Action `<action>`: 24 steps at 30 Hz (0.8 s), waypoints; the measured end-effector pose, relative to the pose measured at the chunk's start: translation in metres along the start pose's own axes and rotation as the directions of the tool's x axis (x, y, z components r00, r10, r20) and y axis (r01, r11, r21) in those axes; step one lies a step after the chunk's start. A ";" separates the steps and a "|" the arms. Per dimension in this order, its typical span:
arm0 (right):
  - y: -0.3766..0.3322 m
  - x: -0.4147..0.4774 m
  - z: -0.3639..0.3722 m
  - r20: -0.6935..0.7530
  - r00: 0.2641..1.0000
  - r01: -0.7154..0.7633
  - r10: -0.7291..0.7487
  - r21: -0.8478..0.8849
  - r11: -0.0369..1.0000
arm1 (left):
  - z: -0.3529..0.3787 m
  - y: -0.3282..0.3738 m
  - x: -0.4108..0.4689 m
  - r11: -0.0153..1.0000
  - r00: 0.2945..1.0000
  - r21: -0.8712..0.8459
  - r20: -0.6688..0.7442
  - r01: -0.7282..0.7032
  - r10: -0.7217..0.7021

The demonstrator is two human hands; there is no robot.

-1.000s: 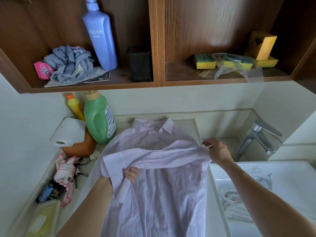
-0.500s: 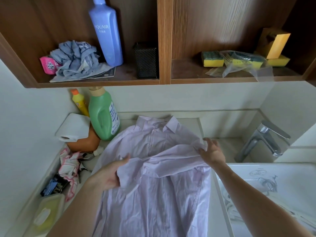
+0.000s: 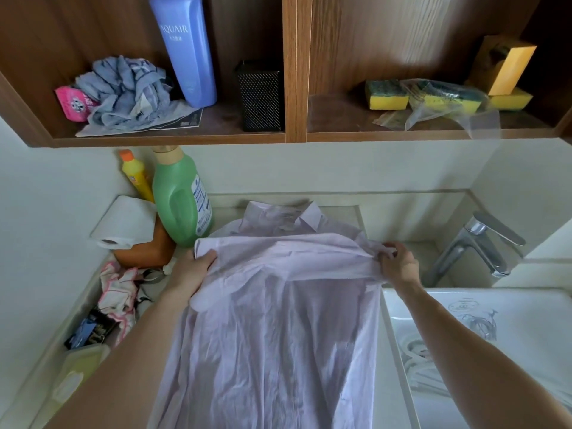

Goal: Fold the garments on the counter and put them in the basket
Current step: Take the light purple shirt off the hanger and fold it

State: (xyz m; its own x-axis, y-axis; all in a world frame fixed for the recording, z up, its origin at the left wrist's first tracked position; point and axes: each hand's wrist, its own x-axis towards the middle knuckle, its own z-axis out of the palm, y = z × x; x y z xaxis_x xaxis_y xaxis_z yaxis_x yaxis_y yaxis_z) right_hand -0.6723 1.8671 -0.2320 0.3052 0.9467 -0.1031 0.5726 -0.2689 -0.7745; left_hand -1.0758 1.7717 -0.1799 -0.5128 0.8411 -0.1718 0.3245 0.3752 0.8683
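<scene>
beige counter (image 3: 340, 216) under a wooden shelf (image 3: 291, 140), one head view. lilac shirt (image 3: 278, 320) lies spread on it, collar toward the back wall. left hand (image 3: 192, 270) grips the left end of a folded-over band across the chest, thumb on top, fingers tucked under the cloth. right hand (image 3: 399, 264) has its fingers clamped on the right end, just beside the sink (image 3: 495, 320). green bottle (image 3: 179, 196) stands left of the collar.

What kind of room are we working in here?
Probably a laundry or utility nook: a sink with a faucet, a detergent bottle, and sponges on the shelf.
</scene>
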 end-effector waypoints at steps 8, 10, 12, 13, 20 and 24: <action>0.025 -0.014 -0.001 -0.171 0.960 0.229 -0.221 0.028 0.973 | -0.007 -0.065 0.022 0.989 0.976 0.068 0.168 0.131 -0.141; 0.025 -0.029 0.002 -0.156 0.907 0.392 -0.391 -0.029 0.920 | -0.003 -0.064 0.021 0.990 0.978 0.041 0.152 0.137 -0.142; 0.023 -0.041 0.006 -0.068 0.877 0.469 -0.475 -0.087 0.879 | 0.003 -0.064 0.020 0.991 0.973 0.002 0.190 0.136 -0.134; 0.023 -0.045 0.009 -0.034 0.861 0.500 -0.507 -0.128 0.857 | 0.005 -0.063 0.019 0.989 0.966 -0.012 0.219 0.147 -0.141; 0.044 -0.060 0.031 0.159 0.840 0.539 -0.518 -0.346 0.768 | 0.015 -0.066 -0.001 0.999 0.953 -0.016 0.300 0.042 -0.035; 0.038 -0.073 0.029 -0.133 0.982 0.110 -0.134 -0.176 0.978 | 0.018 -0.068 -0.013 0.998 0.985 0.068 0.174 0.004 -0.016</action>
State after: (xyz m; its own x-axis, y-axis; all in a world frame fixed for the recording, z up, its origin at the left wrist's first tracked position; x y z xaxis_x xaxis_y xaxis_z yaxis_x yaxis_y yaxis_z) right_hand -0.6950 1.7928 -0.2716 0.3237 0.9423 0.0855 0.7276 -0.1902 -0.6591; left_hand -1.0771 1.7426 -0.2454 -0.3718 0.8901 -0.2637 0.3759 0.4040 0.8339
